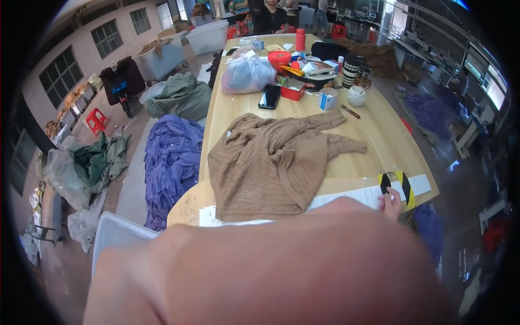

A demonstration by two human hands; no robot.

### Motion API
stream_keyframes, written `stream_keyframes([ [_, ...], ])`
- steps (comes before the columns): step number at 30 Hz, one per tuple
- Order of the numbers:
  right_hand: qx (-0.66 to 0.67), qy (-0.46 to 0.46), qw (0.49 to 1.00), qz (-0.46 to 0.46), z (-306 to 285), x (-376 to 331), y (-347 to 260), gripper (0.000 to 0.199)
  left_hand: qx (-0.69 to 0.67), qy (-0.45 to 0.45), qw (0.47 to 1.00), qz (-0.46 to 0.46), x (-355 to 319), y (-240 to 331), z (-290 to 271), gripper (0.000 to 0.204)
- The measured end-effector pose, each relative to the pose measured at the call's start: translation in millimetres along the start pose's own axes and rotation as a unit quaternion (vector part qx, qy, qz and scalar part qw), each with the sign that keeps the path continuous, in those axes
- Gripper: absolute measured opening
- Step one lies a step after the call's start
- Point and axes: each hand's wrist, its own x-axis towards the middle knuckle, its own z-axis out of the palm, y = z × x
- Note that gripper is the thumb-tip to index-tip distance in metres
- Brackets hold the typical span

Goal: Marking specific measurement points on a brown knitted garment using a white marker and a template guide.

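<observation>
A tan cable-knit sweater (271, 162) lies spread on the wooden table (374, 135), its hem at the near edge and one sleeve stretched to the right. My right hand (391, 203) rests at the table's near right edge, fingers curled, touching the white paper strip (357, 195) beside yellow-and-black striped tape (403, 184). It is well to the right of the sweater. Whether it holds something small is unclear. My left hand is out of sight; my own pink-clad torso fills the lower picture.
Far on the table are a tied plastic bag (246, 76), a dark phone (269, 97), a red box (292, 89) and cups. A purple cloth pile (170, 157), green cloth (181, 97) and a white bin (116, 233) lie left. People (271, 19) stand at the far end.
</observation>
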Motion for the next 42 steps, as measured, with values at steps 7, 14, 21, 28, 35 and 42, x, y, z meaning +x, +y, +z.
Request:
stream_keyframes([
  [7, 0.036, 0.006, 0.999, -0.026, -14.4, 2.0, -2.7, 0.020, 0.032, -0.003, 0.999, -0.024, 7.6, 35.4, -9.6, 0.014],
  [14, -0.009, 0.005, 0.999, -0.037, -2.6, 11.2, -24.0, 0.018, 0.070, -0.027, 0.995, -0.066, 36.3, 53.9, -22.1, 0.013],
  [21, -0.008, 0.014, 1.000, 0.017, -4.8, -10.9, -12.8, 0.020, 0.031, -0.030, 0.997, -0.065, 49.4, 64.7, -11.4, 0.013],
  [28, 0.019, 0.005, 1.000, -0.007, 3.6, -11.1, -19.2, 0.019, 0.014, -0.015, 0.994, -0.105, 47.2, 78.2, -8.7, 0.012],
  [35, 0.011, 0.004, 1.000, 0.000, 6.4, -8.7, -14.8, 0.019, 0.008, -0.001, 0.989, -0.147, 52.7, 83.4, -5.5, 0.012],
  [42, 0.013, 0.002, 0.999, -0.035, 0.6, 5.4, -22.0, 0.019, -0.004, 0.016, 0.981, -0.194, 52.5, 87.9, 1.9, 0.011],
])
